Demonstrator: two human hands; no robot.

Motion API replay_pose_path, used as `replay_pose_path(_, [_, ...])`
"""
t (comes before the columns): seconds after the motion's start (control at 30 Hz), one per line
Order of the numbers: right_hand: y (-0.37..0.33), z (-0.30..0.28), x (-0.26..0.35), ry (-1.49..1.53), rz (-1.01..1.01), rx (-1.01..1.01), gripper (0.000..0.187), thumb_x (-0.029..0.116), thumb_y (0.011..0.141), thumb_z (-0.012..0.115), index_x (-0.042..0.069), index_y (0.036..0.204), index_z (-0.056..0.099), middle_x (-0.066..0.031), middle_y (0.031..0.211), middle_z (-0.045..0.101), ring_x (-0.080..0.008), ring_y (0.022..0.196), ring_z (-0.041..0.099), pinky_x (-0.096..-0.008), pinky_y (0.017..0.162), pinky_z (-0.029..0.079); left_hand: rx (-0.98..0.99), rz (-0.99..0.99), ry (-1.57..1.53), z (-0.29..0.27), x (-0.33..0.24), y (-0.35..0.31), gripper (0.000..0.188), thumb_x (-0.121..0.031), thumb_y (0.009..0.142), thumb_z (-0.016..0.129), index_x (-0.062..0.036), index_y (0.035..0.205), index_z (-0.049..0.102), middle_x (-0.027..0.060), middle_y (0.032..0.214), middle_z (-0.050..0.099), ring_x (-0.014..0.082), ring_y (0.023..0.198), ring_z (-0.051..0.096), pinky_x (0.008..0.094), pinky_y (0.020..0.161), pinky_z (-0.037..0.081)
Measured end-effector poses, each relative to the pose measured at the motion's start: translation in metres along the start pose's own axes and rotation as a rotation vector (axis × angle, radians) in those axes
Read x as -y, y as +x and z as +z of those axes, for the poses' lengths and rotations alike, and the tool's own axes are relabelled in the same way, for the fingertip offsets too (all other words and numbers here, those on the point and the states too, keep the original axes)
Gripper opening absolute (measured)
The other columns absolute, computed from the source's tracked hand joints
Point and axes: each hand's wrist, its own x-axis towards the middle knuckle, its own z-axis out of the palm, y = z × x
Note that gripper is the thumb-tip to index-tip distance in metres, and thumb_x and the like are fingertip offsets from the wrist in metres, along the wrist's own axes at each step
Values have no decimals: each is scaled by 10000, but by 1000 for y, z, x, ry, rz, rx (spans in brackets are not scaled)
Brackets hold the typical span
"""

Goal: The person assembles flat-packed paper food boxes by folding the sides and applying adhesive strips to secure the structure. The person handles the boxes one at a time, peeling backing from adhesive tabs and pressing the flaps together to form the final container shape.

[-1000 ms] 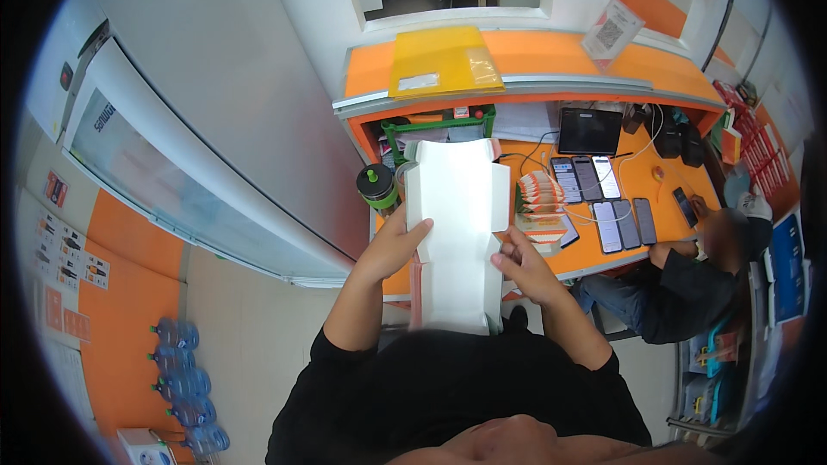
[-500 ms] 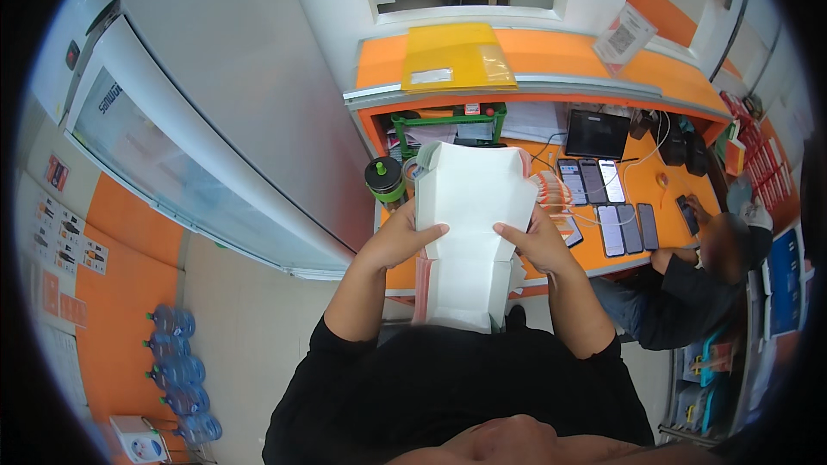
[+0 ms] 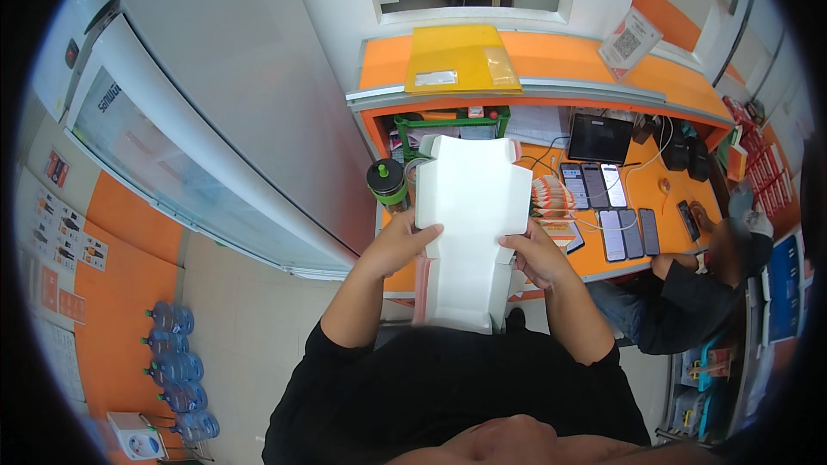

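Observation:
In front of my body I hold an unfolded white cardboard box (image 3: 472, 207), its plain inner face up and its side flaps partly raised. Red shows along its lower left edge. My left hand (image 3: 401, 243) grips the left side near the middle, thumb on the inner face and fingers hidden underneath. On the opposite side my right hand (image 3: 536, 254) pinches the edge by a notch, its thumb on top and its fingers curled. The box's near end reaches my black shirt.
Behind the box is an orange desk (image 3: 633, 267) with several phones (image 3: 611, 235), a laptop (image 3: 600, 139), a green basket (image 3: 452, 123) and a black-lidded bottle (image 3: 388, 182). A person (image 3: 689, 293) sits at the right, hand near a phone. A tall fridge (image 3: 215, 77) stands left.
My right thumb has slid outward from the inner face toward the box's right edge. The right side flap has opened out slightly. My left hand has hardly moved.

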Motion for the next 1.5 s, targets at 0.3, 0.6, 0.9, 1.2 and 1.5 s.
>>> replay_pose_path(0.3, [7, 10, -14, -41, -142, -40, 533, 12, 887, 689, -13, 1365, 452, -133, 1262, 622, -204, 1133, 622, -341, 961, 509, -103, 124, 116, 8, 10, -9, 372, -162, 974, 656, 26, 1287, 583, 100, 1152, 681, 166, 1033, 648, 317, 890, 520])
replay_pose_path(0.6, [13, -1, -29, 129, -198, 116, 309, 7, 906, 686, 1, 1214, 668, -143, 1271, 660, -182, 1103, 642, -327, 968, 505, -26, 165, -214, 1, 45, -2, 307, -140, 979, 668, -19, 1259, 628, 58, 1169, 682, 118, 1057, 631, 293, 946, 496])
replay_pose_path(0.9, [19, -10, -41, 69, -284, 303, 279, -22, 887, 662, 29, 1151, 739, -224, 1441, 549, -240, 1251, 606, -346, 1014, 512, 215, 324, -262, -10, 60, 3, 266, 22, 901, 682, -36, 1158, 721, 148, 1299, 665, 205, 1178, 638, 327, 1025, 489])
replay_pose_path(1.2, [10, -10, -28, -39, -281, 326, 187, -13, 927, 645, 52, 1041, 778, -148, 1171, 719, -207, 1151, 667, -304, 919, 545, 305, 270, -318, -21, 56, 2, 234, 19, 886, 670, -58, 1091, 750, 225, 1465, 522, 281, 1323, 547, 343, 1050, 479])
replay_pose_path(1.5, [5, 5, -5, -406, -359, 393, 189, -7, 944, 630, 42, 1056, 775, -75, 1032, 757, -133, 946, 701, -290, 869, 548, 444, -199, 3, -28, 21, 24, 459, -338, 935, 701, 27, 1212, 668, 162, 1193, 691, 166, 1048, 674, 287, 893, 528])
